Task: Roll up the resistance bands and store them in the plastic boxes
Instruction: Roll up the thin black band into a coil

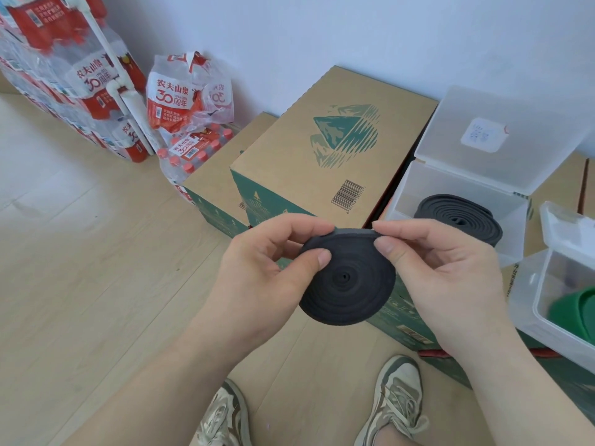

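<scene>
A pale wooden floor (80,252) is being bounded by a white wall (322,33); open plastic boxes (415,188) are being carried on cardboard cartons (322,149). A rolled black band (347,284) is being pinched at its upper rim by the left hand (257,278) and the right hand (444,278), in front of the boxes.

Matt rubber band (347,281) (black); translucent plastic box (457,201).

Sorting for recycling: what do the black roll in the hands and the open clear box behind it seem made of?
Black rolled band: probably rubber or latex, matte; dull, no glare, tightly coiled layers. Clear lidded box: likely rigid plastic, slightly frosted; the second black roll shows through its wall.
</scene>
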A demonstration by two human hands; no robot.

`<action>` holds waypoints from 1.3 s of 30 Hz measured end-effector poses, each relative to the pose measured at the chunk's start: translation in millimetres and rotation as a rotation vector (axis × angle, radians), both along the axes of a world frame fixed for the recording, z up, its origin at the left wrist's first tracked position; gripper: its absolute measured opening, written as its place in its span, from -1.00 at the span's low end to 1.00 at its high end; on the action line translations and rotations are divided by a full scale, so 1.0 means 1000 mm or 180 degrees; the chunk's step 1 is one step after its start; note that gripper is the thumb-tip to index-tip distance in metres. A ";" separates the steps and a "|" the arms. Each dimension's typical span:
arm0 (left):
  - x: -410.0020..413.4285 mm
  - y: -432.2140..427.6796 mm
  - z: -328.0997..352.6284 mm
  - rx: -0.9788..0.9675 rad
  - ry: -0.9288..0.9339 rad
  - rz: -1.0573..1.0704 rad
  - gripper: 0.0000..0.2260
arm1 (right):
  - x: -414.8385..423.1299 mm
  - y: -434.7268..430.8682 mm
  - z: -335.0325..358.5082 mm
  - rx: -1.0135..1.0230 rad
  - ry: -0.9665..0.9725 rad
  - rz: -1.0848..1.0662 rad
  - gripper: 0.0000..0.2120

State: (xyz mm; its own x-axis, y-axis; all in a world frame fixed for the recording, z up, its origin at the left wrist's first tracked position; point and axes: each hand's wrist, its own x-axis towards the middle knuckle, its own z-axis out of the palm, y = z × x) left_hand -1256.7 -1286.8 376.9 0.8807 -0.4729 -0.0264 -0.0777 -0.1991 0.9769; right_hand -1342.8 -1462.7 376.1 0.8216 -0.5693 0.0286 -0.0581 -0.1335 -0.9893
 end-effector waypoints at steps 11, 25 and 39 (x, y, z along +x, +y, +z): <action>0.000 -0.011 0.000 -0.0564 0.0663 0.0198 -0.77 | -0.001 -0.010 -0.004 0.0534 -0.0164 -0.0009 -0.82; -0.050 -0.070 0.004 -0.0438 0.0920 0.0081 -0.84 | -0.051 -0.048 0.015 0.0039 0.0236 -0.0777 -0.75; -0.005 -0.150 0.055 0.0266 0.0435 -0.0414 -0.91 | -0.051 -0.107 0.044 0.0035 0.0110 -0.1055 -0.84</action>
